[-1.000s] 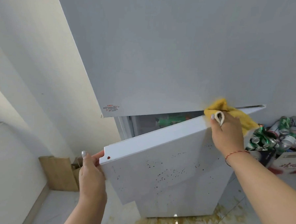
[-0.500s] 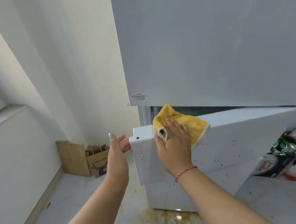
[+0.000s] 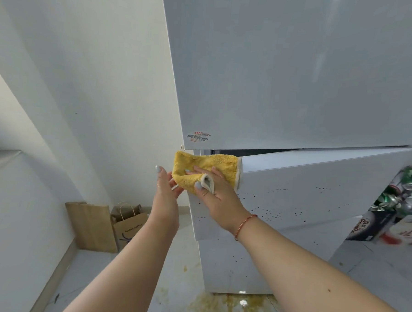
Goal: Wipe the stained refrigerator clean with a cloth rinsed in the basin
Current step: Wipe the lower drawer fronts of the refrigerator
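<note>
The white refrigerator [image 3: 299, 77] fills the upper right. Its lower door [image 3: 317, 200] stands ajar, speckled with dark spots across its front. A yellow cloth [image 3: 211, 165] lies over that door's top left corner. My right hand [image 3: 218, 194] holds the cloth there, fingers spread across it and thumb hooked round its folded white edge. My left hand [image 3: 166, 189] rests with straight fingers against the door's left edge, just beside the cloth. The basin is out of sight.
A brown paper bag [image 3: 127, 225] and a cardboard sheet [image 3: 89, 226] lean against the wall at lower left. Crushed cans [image 3: 403, 192] sit piled in boxes at the right. A yellowish spill [image 3: 230, 305] stains the floor under the refrigerator.
My right hand has slid the cloth leftward along the door's top edge to its left corner. The left hand has stayed at the door's left edge. The door has swung further closed.
</note>
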Tool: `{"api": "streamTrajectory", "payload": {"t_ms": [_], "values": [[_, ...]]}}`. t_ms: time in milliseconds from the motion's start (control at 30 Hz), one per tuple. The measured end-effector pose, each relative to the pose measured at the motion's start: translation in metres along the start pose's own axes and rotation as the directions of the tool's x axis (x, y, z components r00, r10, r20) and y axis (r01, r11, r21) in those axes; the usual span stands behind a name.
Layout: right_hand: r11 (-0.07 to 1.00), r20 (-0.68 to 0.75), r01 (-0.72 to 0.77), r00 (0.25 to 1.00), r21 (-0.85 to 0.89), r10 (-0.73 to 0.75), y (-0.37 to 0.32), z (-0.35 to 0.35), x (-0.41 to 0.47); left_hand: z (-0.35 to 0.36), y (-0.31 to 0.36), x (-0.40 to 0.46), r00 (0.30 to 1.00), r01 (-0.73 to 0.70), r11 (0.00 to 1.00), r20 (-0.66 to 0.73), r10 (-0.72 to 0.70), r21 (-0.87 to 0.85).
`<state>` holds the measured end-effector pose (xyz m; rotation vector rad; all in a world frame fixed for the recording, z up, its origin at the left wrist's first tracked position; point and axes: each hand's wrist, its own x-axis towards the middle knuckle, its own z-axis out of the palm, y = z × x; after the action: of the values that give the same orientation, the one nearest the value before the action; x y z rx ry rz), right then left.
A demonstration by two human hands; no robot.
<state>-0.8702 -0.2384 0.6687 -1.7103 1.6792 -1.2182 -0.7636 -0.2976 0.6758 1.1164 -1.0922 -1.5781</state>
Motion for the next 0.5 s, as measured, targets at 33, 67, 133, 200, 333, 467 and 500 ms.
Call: {"api": "streamTrajectory", "payload": {"t_ms": [33, 67, 133, 200, 333, 467, 500], "values": [[0.992, 0.015, -0.068, 0.998, 0.107, 0.067, -0.001, -0.003, 0.000, -0.001, 0.002, 0.003, 1.000, -0.003, 1.000, 0.000, 0.003, 0.000], [0.975, 0.013, -0.124, 0.992, 0.187, 0.123, -0.002, -0.007, -0.001, -0.003, 0.003, 0.005, 1.000, -0.003, 1.000, -0.019, 0.003, 0.008], [0.939, 0.015, -0.196, 0.980, 0.284, 0.200, -0.004, -0.013, -0.003, -0.006, 0.005, 0.006, 0.997, 0.006, 0.999, -0.073, -0.002, 0.048], [0.908, -0.001, -0.246, 0.965, 0.338, 0.262, -0.001, -0.017, -0.006, -0.007, 0.006, 0.004, 0.997, 0.014, 0.997, -0.080, -0.008, 0.075], [0.847, -0.016, -0.360, 0.918, 0.392, 0.397, -0.005, -0.022, 0.003, -0.008, 0.007, 0.005, 0.998, 0.038, 0.995, -0.055, -0.033, 0.091], [0.861, -0.023, -0.400, 0.903, 0.313, 0.428, -0.006, -0.029, 0.021, -0.008, 0.009, 0.008, 0.999, 0.050, 0.994, -0.026, -0.048, 0.102], [0.869, -0.032, -0.402, 0.903, 0.288, 0.428, -0.004, -0.030, 0.023, -0.008, 0.009, 0.007, 0.999, 0.052, 0.993, -0.019, -0.051, 0.102]]}}
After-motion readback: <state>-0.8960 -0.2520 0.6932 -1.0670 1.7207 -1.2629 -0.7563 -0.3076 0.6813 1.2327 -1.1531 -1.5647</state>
